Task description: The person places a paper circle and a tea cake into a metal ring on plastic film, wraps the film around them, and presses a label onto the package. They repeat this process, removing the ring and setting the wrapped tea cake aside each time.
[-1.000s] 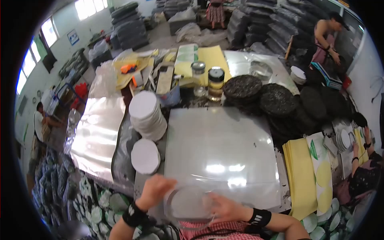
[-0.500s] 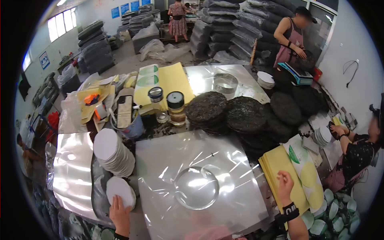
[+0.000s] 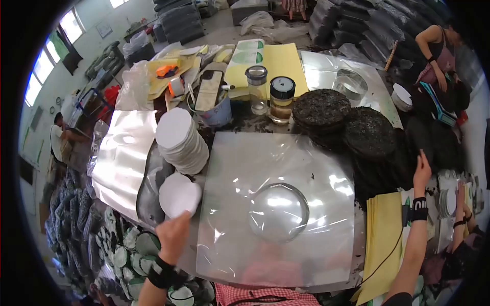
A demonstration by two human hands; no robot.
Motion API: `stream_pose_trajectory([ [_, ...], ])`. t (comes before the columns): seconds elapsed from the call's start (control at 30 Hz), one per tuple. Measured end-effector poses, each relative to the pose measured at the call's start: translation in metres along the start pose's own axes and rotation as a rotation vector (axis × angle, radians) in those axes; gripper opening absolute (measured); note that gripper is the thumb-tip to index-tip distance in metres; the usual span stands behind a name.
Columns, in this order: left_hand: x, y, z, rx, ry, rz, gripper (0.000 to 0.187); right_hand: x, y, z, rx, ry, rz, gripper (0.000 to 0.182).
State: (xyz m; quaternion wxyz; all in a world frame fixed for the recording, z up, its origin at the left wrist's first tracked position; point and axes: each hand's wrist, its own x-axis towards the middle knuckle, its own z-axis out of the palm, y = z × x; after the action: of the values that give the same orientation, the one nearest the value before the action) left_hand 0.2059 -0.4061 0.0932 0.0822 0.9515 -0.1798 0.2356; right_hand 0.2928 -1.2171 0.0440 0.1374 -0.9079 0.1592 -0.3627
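My left hand (image 3: 173, 237) pinches the near edge of a round white paper disc (image 3: 178, 194), at the front left of the table. Behind it rises a taller, leaning stack of white discs (image 3: 178, 135). My right hand (image 3: 422, 172) is stretched out with fingers extended, beside the dark round sheets that look like dried seaweed (image 3: 370, 133); it holds nothing I can see. Between my hands lies a clear plastic sheet (image 3: 229, 168), with a transparent ring (image 3: 279, 211) showing in its middle.
Yellow paper sheets (image 3: 383, 224) lie at the right. Two lidded jars (image 3: 282, 99) and a blue bucket (image 3: 217, 115) holding a phone (image 3: 209, 89) stand farther back. A second seaweed stack (image 3: 321, 109) is near the jars. A co-worker's hands (image 3: 462, 201) are at the far right.
My view has swung, shifting the table to the right and upward. My left hand has gone from lying on the white discs to pinching one's edge. My right hand has reached forward toward the seaweed.
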Motion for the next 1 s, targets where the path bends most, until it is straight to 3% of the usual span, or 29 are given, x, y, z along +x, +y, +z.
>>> stream_pose_trajectory([
  [0.07,0.032,0.056,-0.005,-0.207,0.215,0.238,0.021,-0.007,-0.061,-0.034,0.024,0.213,0.001,0.033],
  [0.17,0.043,0.128,0.033,-0.340,0.005,0.466,0.024,-0.042,-0.128,-0.048,0.078,0.247,0.005,0.034],
  [0.23,0.033,0.140,0.069,-0.388,-0.086,0.488,0.025,-0.084,-0.197,-0.052,0.159,0.129,-0.115,0.036],
  [0.3,0.025,0.133,0.075,-0.507,-0.167,0.455,0.025,-0.134,-0.256,-0.044,0.592,-0.077,-0.441,0.033],
  [0.33,0.021,0.125,0.069,-0.576,-0.211,0.512,0.025,-0.151,-0.292,-0.060,0.437,-0.265,-0.598,0.031],
  [0.4,0.013,0.109,0.052,-0.702,-0.277,0.597,0.027,-0.216,-0.317,-0.033,0.496,-0.511,-0.821,0.037],
  [0.43,0.009,0.105,0.043,-0.701,-0.311,0.540,0.026,-0.233,-0.331,-0.030,0.385,-0.567,-0.968,0.041],
  [0.5,0.003,0.099,0.030,-0.699,-0.375,0.425,0.026,-0.244,-0.343,-0.031,0.466,-0.598,-0.861,0.053],
  [0.6,0.023,0.100,0.047,-0.610,-0.279,0.269,0.029,-0.205,-0.372,-0.048,0.580,-0.629,-0.768,0.074],
  [0.63,0.048,0.106,0.048,-0.556,-0.316,0.273,0.044,-0.187,-0.386,-0.051,0.612,-0.628,-0.735,0.082],
  [0.73,0.098,0.143,0.068,-0.192,-0.566,0.265,0.088,-0.179,-0.420,-0.015,0.125,-0.861,-0.547,0.094],
  [0.8,0.093,0.155,0.100,0.032,-0.665,0.303,0.124,-0.216,-0.422,0.022,-0.231,-0.743,-0.614,0.074],
  [0.9,0.086,0.154,0.112,0.047,-0.655,0.286,0.120,-0.229,-0.416,0.045,-0.266,-0.711,-0.621,0.060],
  [0.93,0.068,0.159,0.141,0.176,-0.516,0.267,0.118,-0.233,-0.414,0.046,-0.241,-0.716,-0.616,0.056],
  [1.0,0.076,0.151,0.148,0.010,-0.696,0.302,0.116,-0.238,-0.410,0.059,-0.207,-0.775,-0.575,0.055],
])
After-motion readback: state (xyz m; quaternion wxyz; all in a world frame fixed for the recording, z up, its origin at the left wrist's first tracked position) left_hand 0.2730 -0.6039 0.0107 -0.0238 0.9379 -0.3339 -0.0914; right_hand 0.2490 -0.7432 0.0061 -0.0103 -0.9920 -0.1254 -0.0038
